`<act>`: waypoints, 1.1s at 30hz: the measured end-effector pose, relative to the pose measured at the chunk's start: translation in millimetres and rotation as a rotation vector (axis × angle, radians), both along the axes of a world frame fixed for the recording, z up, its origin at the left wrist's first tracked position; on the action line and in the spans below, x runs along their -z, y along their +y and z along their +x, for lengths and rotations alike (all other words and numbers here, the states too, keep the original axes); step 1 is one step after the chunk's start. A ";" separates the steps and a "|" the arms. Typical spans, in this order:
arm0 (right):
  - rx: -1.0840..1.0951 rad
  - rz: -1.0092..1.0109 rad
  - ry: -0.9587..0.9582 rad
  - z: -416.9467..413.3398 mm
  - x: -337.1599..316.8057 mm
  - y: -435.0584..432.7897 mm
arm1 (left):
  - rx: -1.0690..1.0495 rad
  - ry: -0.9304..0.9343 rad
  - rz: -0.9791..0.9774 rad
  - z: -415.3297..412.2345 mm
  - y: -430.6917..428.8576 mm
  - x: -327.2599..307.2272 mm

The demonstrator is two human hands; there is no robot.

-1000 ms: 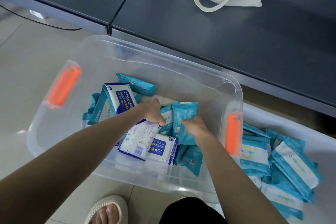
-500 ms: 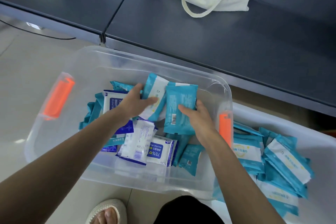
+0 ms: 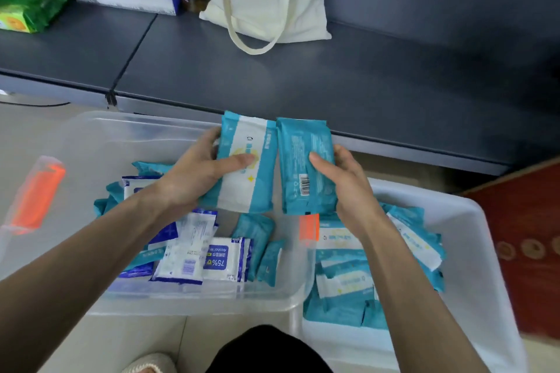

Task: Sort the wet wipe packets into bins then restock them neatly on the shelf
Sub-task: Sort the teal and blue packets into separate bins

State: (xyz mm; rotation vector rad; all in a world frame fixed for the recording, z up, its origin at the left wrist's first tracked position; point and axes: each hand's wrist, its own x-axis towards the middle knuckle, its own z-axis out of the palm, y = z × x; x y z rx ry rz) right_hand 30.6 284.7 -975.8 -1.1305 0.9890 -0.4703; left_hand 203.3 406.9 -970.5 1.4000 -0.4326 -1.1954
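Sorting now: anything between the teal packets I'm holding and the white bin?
Nothing visible. Left hand holds a striped teal packet, the right hand a barcoded teal packet, both above the clear bin's rim, beside the white bin.

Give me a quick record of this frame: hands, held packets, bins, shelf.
left hand: grips a teal-and-white packet, printed front up
right hand: grips a teal packet, barcode side up
held pair: side by side above the clear bin
clear bin contents: mixed, teal ones plus blue-and-white packets
white bin: sorted teal pile
shelf: cloth bag at the back
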 end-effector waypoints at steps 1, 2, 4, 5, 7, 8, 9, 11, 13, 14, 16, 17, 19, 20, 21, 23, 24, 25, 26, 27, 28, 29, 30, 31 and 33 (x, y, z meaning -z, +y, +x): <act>0.005 -0.008 -0.003 -14.5 -4.2 -4.8 | 0.048 -0.053 0.004 -8.4 -9.4 -2.5; 0.011 -0.016 -0.003 -29.6 -7.1 -9.7 | 0.102 -0.108 0.014 -17.7 -20.1 -3.7; 0.026 -0.041 0.019 -62.3 -11.4 -19.1 | 0.245 -0.194 0.033 -38.1 -41.1 -4.7; 0.029 -0.057 0.043 -78.9 -12.2 -23.8 | 0.336 -0.230 0.041 -48.0 -51.1 -3.9; 0.025 -0.080 0.099 -111.8 -11.2 -33.0 | 0.539 -0.312 0.042 -68.8 -69.1 -5.2; 0.023 -0.082 0.129 -127.8 -9.7 -37.4 | 0.626 -0.346 0.036 -79.2 -77.7 -4.8; 0.014 -0.083 0.169 -143.5 -8.0 -41.4 | 0.697 -0.395 0.031 -89.3 -86.2 -3.1; -0.018 -0.088 0.286 -169.6 -2.9 -48.2 | 0.833 -0.554 0.055 -107.8 -102.5 2.9; -0.072 -0.091 0.403 -188.2 3.9 -54.1 | 0.957 -0.703 0.111 -121.9 -116.8 14.2; -0.113 -0.098 0.462 -196.2 8.2 -56.9 | 1.024 -0.757 0.132 -130.1 -123.9 21.1; -0.222 -0.139 0.614 -206.2 18.9 -63.4 | 1.147 -0.849 0.148 -144.6 -134.4 33.2; -0.273 -0.161 0.681 -208.5 24.1 -66.4 | 1.190 -0.887 0.150 -150.7 -138.0 38.7; -0.336 -0.212 0.777 -208.2 33.0 -70.9 | 1.224 -0.947 0.150 -160.6 -141.7 48.4; -0.357 -0.251 0.827 -206.8 38.3 -73.0 | 1.228 -0.989 0.145 -164.1 -142.0 53.6; -0.392 -0.307 0.903 -204.9 42.8 -74.4 | 1.231 -1.054 0.140 -166.8 -141.3 59.2; -0.475 -0.452 1.085 -199.6 48.6 -73.8 | 1.246 -1.272 0.163 -170.1 -137.5 70.2; -0.498 -0.508 1.139 -197.0 49.6 -72.1 | 1.259 -1.383 0.187 -170.6 -135.1 73.8; -0.515 -0.526 1.160 -194.2 49.6 -69.8 | 1.272 -1.439 0.208 -170.7 -132.4 76.7; -0.535 -0.520 1.166 -192.6 50.3 -68.2 | 1.296 -1.439 0.227 -170.9 -129.7 78.1; -0.569 -0.507 1.173 -190.6 48.7 -66.1 | 1.331 -1.407 0.240 -171.0 -127.3 79.2; -0.624 -0.483 1.194 -189.8 47.8 -64.6 | 1.375 -1.367 0.248 -172.6 -125.1 79.9; -0.683 -0.466 1.220 -188.1 44.8 -62.9 | 1.411 -1.332 0.255 -174.3 -122.4 80.4; -0.736 -0.457 1.247 -186.1 42.0 -61.9 | 1.433 -1.305 0.259 -176.0 -119.1 80.2; -0.779 -0.457 1.271 -183.7 39.4 -61.6 | 1.449 -1.276 0.272 -177.4 -116.4 79.5; -0.821 -0.461 1.298 -179.2 34.5 -62.1 | 1.467 -1.201 0.295 -176.9 -113.5 76.0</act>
